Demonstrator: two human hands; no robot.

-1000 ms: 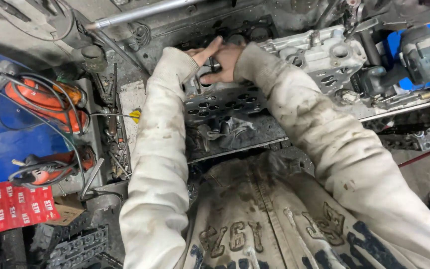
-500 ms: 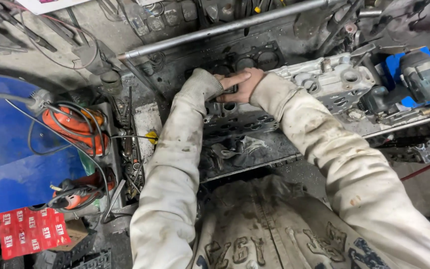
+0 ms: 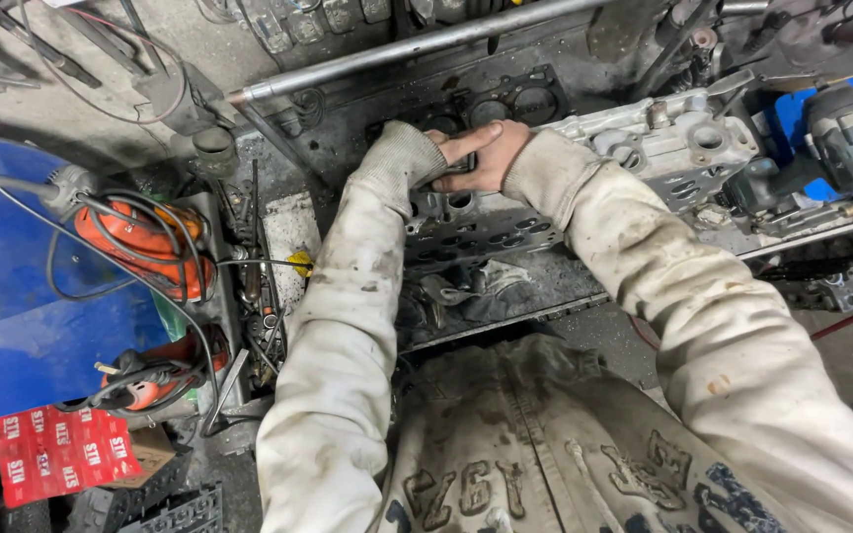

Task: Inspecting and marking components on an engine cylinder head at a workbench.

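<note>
Both hands meet at the far middle of the desk (image 3: 584, 286), over a dark, oily cylinder head (image 3: 481, 232) lying flat on it. Right hand (image 3: 486, 158) is closed, fingers wrapped round a small dark part (image 3: 451, 173) sitting on the head's far edge. Left hand (image 3: 433, 138) is mostly hidden behind its cuff and the right hand; cannot tell whether its grip is wide, narrow or holding anything.

Progress, as a judgement: work on the head looks mid-way. Head is off the engine and bare, ports and holes open, a rag (image 3: 466, 286) lying on its near side. A second, lighter aluminium head (image 3: 683, 148) sits right of it, touching or just beside. What the small part is, too small to tell.

Around: steel bar (image 3: 417, 44) across the far side, head gasket (image 3: 505, 99) beyond the hands, orange power tool (image 3: 145, 247) with coiled cable at left, grey power tool (image 3: 841, 128) far right, red packet (image 3: 56, 454) near left.
</note>
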